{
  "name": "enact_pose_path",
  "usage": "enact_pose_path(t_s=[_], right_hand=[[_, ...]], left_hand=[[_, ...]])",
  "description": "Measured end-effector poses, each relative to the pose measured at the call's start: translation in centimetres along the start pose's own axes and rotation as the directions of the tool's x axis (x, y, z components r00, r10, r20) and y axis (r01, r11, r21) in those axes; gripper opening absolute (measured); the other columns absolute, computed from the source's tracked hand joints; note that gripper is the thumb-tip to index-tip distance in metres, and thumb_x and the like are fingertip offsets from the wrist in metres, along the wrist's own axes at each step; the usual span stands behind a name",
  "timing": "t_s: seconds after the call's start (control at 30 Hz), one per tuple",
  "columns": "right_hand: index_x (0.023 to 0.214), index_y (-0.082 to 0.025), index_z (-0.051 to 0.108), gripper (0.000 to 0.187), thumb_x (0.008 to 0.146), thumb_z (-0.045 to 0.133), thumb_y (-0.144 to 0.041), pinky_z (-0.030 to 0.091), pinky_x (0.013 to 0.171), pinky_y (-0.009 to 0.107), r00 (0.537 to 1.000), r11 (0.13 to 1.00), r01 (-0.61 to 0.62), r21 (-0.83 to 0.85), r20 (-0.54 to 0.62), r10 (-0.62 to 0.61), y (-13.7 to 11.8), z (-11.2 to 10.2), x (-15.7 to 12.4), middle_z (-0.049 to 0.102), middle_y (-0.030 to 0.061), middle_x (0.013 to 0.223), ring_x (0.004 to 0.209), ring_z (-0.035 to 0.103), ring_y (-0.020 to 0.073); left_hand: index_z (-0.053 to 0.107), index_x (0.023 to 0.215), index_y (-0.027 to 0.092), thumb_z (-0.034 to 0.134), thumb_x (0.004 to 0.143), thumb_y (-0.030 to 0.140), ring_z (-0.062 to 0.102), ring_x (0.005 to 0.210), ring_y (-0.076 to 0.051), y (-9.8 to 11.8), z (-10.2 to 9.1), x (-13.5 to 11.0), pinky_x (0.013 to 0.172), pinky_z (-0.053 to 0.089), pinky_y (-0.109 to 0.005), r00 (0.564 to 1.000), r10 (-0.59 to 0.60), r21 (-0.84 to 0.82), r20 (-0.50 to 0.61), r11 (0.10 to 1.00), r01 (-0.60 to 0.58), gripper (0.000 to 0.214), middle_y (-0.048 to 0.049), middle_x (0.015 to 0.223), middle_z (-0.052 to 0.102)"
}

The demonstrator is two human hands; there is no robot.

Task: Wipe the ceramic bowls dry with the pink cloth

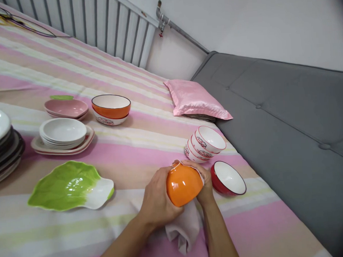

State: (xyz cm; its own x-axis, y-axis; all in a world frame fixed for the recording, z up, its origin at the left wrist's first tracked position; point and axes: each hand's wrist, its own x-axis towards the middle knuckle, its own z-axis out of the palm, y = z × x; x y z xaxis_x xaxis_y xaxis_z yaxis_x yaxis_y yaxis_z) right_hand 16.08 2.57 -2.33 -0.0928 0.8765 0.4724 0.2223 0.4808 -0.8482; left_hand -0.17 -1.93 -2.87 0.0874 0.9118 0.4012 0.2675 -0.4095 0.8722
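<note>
Gripped between left hand (pixel 158 198) and right hand (pixel 206 188) above bed (pixel 254 231): 1 orange bowl (pixel 183 184), axis tilted, mouth turned away; 1 cloth (pixel 185 229) hanging beneath, 1 red bowl (pixel 228 178) right, 1 leaf dish (pixel 69 185) left.

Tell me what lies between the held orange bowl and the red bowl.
In the head view, the right hand lies between the orange bowl and red bowl.

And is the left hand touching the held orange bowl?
Touching. The head view shows the left hand curled against the held orange bowl, with no gap between.
</note>
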Motion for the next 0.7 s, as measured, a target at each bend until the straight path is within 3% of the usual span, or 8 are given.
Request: enact_pose_path(t_s=[0.23, 0.37, 0.57, 0.63, 0.7], right_hand=[[0.1, -0.019, 0.07, 0.029, 0.074, 0.058, -0.021, 0.056, 0.067, 0.031, 0.988, 0.975, -0.152, 0.161, -0.003, 0.155, 1.8, 0.1, -0.4, 0.073, 0.0098, 0.094, 0.078, 0.07, 0.0219], [0.095, -0.019, 0.072, 0.026, 0.071, 0.061, -0.02, 0.056, 0.067, 0.03, 0.986, 0.981, -0.152, 0.117, -0.045, 0.158, 1.3, 0.3, -0.4, 0.074, 0.0083, 0.091, 0.076, 0.07, 0.0211], [0.098, -0.02, 0.07, 0.025, 0.078, 0.056, -0.019, 0.055, 0.081, 0.036, 0.997, 0.993, 0.041, -0.107, -0.062, -0.048, -0.9, 0.1, -0.5, 0.072, 0.0077, 0.099, 0.091, 0.068, 0.0227], [0.102, -0.022, 0.069, 0.027, 0.082, 0.053, -0.016, 0.052, 0.089, 0.039, 0.985, 0.954, 0.163, -0.251, -0.016, -0.172, -1.7, 0.0, -0.5, 0.07, 0.0072, 0.106, 0.099, 0.065, 0.0227], [0.107, -0.024, 0.068, 0.03, 0.085, 0.051, -0.013, 0.049, 0.094, 0.04, 0.952, 0.858, 0.298, -0.419, 0.063, -0.3, -2.6, 0.0, -0.4, 0.069, 0.0059, 0.109, 0.104, 0.063, 0.0218]], left_hand=[[0.045, 0.114, 0.021, 0.063, 0.057, 0.019, 0.057, 0.099, -0.025, 0.0, 0.0, 0.1, 0.085, 0.046, -0.04, 1.0, -0.014, 0.013, 0.025, 1.0, 0.014, 0.06, -0.0078, 0.11, 0.058], [0.044, 0.114, 0.022, 0.062, 0.057, 0.018, 0.056, 0.1, -0.026, -0.1, -0.1, 0.1, 0.085, 0.046, -0.04, 0.999, -0.002, 0.003, 0.036, 1.0, 0.002, 0.06, -0.0075, 0.111, 0.057], [0.036, 0.123, 0.021, 0.062, 0.055, 0.014, 0.052, 0.11, -0.027, -0.2, -0.2, -0.1, 0.093, 0.044, -0.044, 0.996, 0.078, -0.041, 0.038, 0.996, -0.076, 0.073, -0.0105, 0.122, 0.051], [0.033, 0.127, 0.021, 0.064, 0.056, 0.016, 0.048, 0.116, -0.028, -0.2, 0.0, -0.1, 0.098, 0.041, -0.047, 0.994, 0.109, -0.021, 0.025, 0.994, -0.109, 0.077, -0.0124, 0.127, 0.047], [0.032, 0.127, 0.021, 0.066, 0.058, 0.017, 0.047, 0.117, -0.028, -0.3, 0.1, -0.1, 0.1, 0.039, -0.047, 0.993, 0.115, 0.01, 0.014, 0.993, -0.115, 0.078, -0.0124, 0.127, 0.047]])
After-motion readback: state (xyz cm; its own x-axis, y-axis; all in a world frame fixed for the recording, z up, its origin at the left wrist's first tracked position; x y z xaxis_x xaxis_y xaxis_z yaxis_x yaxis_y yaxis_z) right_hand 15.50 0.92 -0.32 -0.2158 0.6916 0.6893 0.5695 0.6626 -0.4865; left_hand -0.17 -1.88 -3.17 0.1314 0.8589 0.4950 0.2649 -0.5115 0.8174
